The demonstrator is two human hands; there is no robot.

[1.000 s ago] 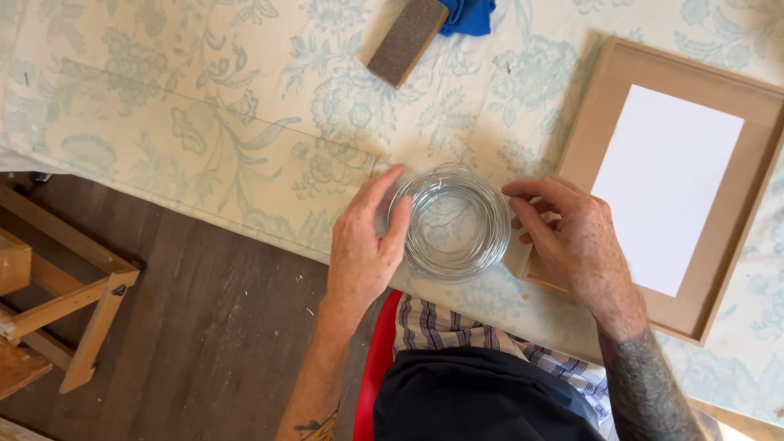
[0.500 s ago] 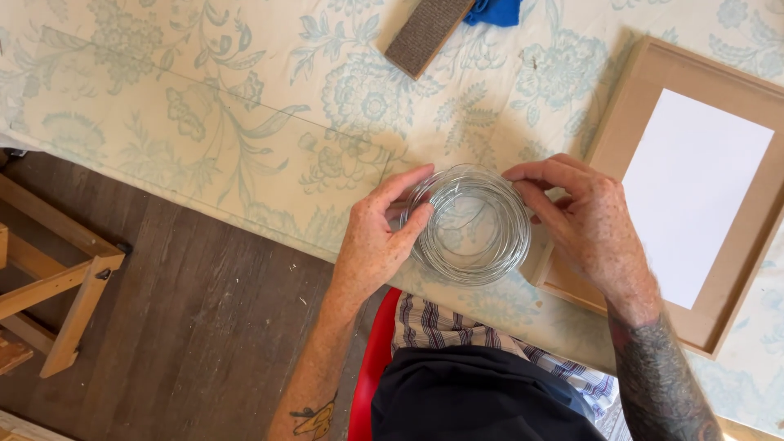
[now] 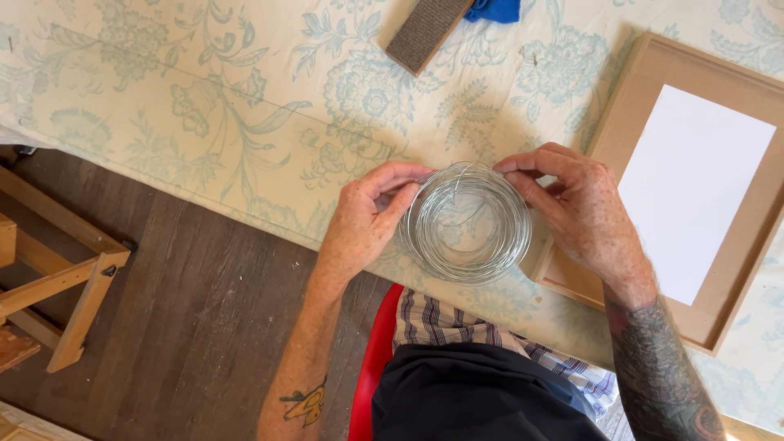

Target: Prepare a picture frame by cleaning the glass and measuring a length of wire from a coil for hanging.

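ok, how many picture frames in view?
1. The frame lies flat on the table, beside the right hand that holds the wire coil with the left hand. Its top and right edges are cut off; others could be out of view.

Wire coil (image 3: 465, 224): you hold shiny silver.
Tablecloth (image 3: 204, 106): your cream cloth, pale blue-green flowers.
Frame (image 3: 629, 82): your light brown, white panel inside.
Block (image 3: 426, 31): grey-brown.
Cloth (image 3: 494, 8): bright blue.
Floor (image 3: 188, 327): dark brown boards.
Chair (image 3: 374, 367): red.

Shiny metal wire coil (image 3: 465, 224) on matt floral cloth (image 3: 204, 106), beside a wood frame (image 3: 608, 131).
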